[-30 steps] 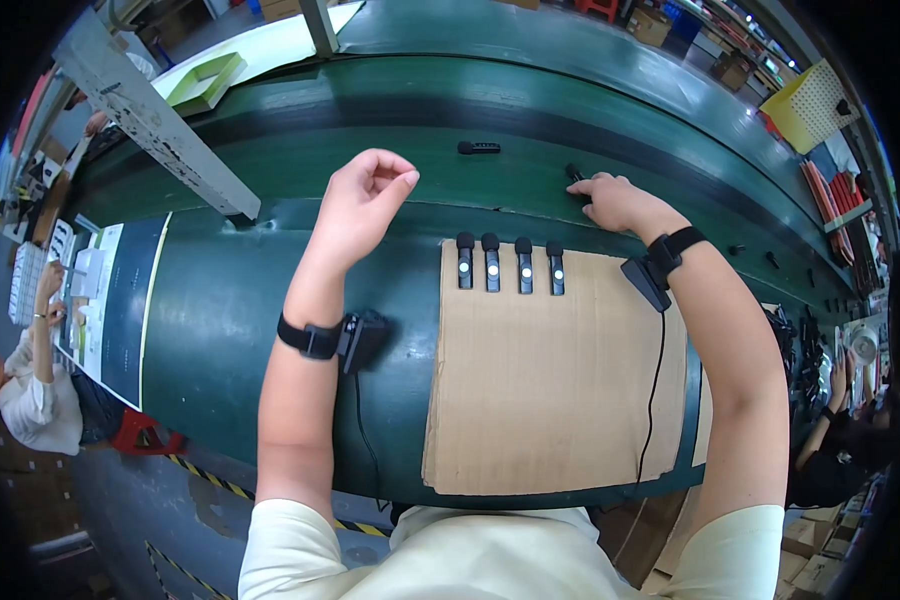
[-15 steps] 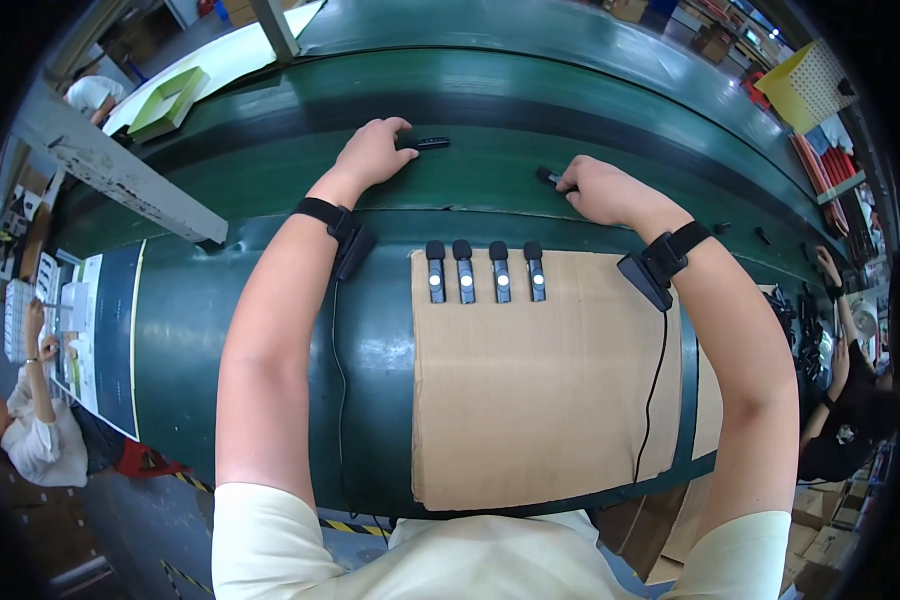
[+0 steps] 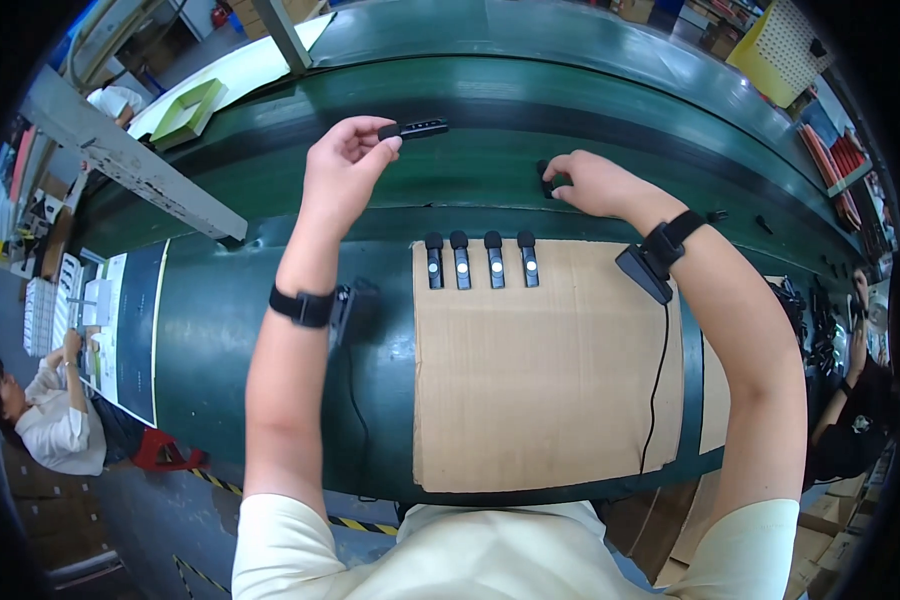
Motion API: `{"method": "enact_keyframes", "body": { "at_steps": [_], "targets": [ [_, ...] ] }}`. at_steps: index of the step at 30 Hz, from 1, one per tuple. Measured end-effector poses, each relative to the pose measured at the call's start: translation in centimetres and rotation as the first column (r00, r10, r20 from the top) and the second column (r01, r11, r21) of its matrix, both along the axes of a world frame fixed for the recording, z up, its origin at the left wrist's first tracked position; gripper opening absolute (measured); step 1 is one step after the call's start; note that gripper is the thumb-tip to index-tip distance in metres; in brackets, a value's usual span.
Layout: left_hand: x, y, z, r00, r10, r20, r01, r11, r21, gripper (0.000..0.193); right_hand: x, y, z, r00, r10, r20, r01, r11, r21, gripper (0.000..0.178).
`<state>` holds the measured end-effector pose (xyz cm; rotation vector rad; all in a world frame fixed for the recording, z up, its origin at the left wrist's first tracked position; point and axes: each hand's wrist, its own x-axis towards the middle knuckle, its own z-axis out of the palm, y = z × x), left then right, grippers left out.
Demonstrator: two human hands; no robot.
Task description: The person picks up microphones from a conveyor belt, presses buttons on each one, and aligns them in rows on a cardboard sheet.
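My left hand [image 3: 348, 165] pinches a black clip-on microphone [image 3: 425, 128] by its foam-covered end, its slim body pointing right over the green conveyor belt [image 3: 480, 165]. Farther right, the fingers of my right hand [image 3: 595, 185] close on another black microphone [image 3: 544, 178], which they partly cover. Nearer to me, a brown cardboard sheet [image 3: 550, 390] carries a row of several similar microphones [image 3: 463, 262] along its far edge. Each has a dark foam tip and a round white spot on its body.
A metal post [image 3: 155, 165] rises at the left beside a green tray [image 3: 188, 112]. More small black pieces [image 3: 763, 224] lie on the belt at right, near a dark pile [image 3: 820, 330]. People work at both sides. Cables trail from my wrist straps.
My left hand has turned and lifted its microphone off the belt. The right hand has shifted slightly left, and the microphone at its fingers has swung more upright in view.
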<state>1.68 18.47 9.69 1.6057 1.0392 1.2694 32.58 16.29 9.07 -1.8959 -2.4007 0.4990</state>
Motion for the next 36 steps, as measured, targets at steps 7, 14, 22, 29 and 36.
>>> {"method": "enact_keyframes", "body": {
  "at_steps": [7, 14, 22, 29, 36],
  "targets": [
    [0.7, -11.5, 4.3, 0.958, -0.118, 0.263, 0.098, 0.991, 0.086, 0.023, -1.0, 3.3, -3.9, 0.988, 0.068, 0.136, -0.054, 0.993, -0.107, 0.026],
    [-0.1, -14.1, 4.9, 0.98, -0.173, 0.099, 0.144, 0.957, 0.252, 0.025, -1.4, 3.4, -1.5, 0.994, 0.042, 0.101, -0.029, 0.992, -0.125, 0.024],
    [0.1, -14.0, 3.8, 0.966, -0.239, 0.095, 0.207, 0.942, 0.263, 0.023, -3.6, -9.5, 5.1, -0.044, -0.335, -0.941, -0.097, 0.939, -0.329, 0.047],
    [1.6, -15.8, 3.9, 0.904, -0.424, 0.047, 0.416, 0.901, 0.119, 0.027, -6.2, -20.8, 5.2, -0.078, -0.134, -0.988, -0.065, 0.99, -0.129, 0.051],
    [3.1, -16.8, 3.8, 0.873, -0.483, -0.068, 0.485, 0.841, 0.24, 0.033, -7.1, -23.1, 3.9, 0.485, 0.208, -0.85, 0.202, 0.919, 0.34, 0.038]
  ]
}}
